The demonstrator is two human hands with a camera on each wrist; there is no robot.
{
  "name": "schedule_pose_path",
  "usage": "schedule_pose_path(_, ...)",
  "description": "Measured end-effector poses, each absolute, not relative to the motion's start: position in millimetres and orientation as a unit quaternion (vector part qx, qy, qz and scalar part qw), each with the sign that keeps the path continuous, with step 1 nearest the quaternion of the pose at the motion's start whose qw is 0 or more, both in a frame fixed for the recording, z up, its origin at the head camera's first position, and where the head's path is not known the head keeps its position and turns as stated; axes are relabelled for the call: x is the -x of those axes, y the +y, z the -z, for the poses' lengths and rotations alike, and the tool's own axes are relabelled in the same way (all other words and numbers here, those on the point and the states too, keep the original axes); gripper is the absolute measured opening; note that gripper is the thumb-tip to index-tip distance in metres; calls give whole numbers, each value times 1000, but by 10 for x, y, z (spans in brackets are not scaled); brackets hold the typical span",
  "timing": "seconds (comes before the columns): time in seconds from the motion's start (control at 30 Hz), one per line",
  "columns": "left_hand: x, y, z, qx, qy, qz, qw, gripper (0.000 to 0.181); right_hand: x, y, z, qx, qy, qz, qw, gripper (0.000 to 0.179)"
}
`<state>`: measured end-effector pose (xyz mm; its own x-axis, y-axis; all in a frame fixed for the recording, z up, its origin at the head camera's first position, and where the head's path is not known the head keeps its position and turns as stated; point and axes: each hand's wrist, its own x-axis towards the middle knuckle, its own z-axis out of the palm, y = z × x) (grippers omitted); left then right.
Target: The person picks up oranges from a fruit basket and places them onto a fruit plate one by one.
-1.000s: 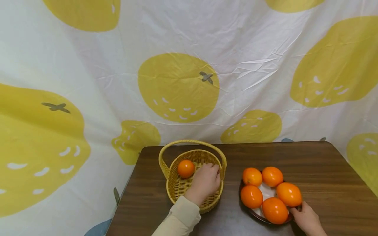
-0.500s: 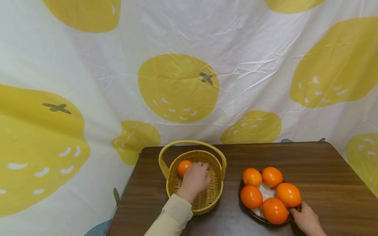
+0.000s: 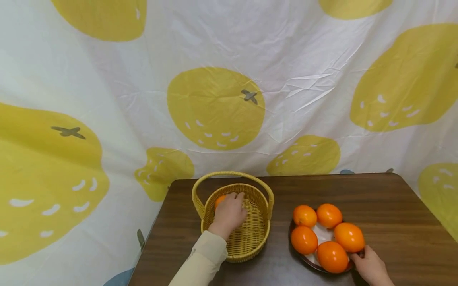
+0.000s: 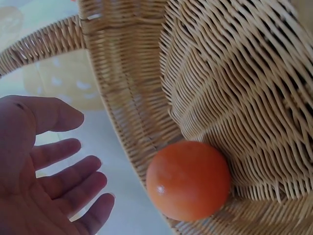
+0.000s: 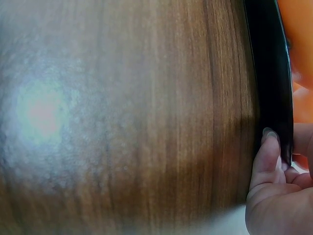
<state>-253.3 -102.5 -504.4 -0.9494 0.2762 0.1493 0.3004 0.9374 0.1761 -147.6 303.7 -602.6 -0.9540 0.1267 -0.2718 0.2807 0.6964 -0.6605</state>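
Over the wicker basket [image 3: 247,248], my left hand [image 3: 229,214] hovers with nothing in it. Its fingers are spread and loosely bent in the left wrist view, apart from the single orange [image 4: 188,181] lying against the basket's inner wall. From the head view this hand covers most of that orange. At the right, my right hand [image 3: 370,266] grips the edge of a dark round plate [image 3: 304,260]. In the right wrist view, its thumb [image 5: 268,156] presses the plate's outer side. Several oranges [image 3: 332,256] sit in a ring on the plate, around its pale middle.
The arched basket handle [image 3: 232,173] stands up over the basket's far side. A dark wood-grain table [image 3: 390,210] carries both basket and plate. Behind it hangs a white cloth [image 3: 304,43] printed with yellow fruit.
My left hand has moved left across the basket, from its right side to over the orange, which it now largely hides. My right hand keeps its grip on the plate.
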Motion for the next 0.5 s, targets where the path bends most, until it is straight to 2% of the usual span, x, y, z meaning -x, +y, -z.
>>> schedule_pose_path(0.13, 2590, -1100, 5055, 134, -984, 103, 51, 48, 1475, 3041, 6034, -111, 916, 372, 101, 51)
schedule_pose_path(0.33, 2631, -1230, 5058, 91, -988, 121, 9, 60, 1484, 3043, 6032, -113, 914, 375, 106, 53)
schedule_pose_path(0.5, 2659, -1281, 5056, 78, -989, 127, 2, 64, 1475, 3039, 6018, -114, 912, 376, 113, 54)
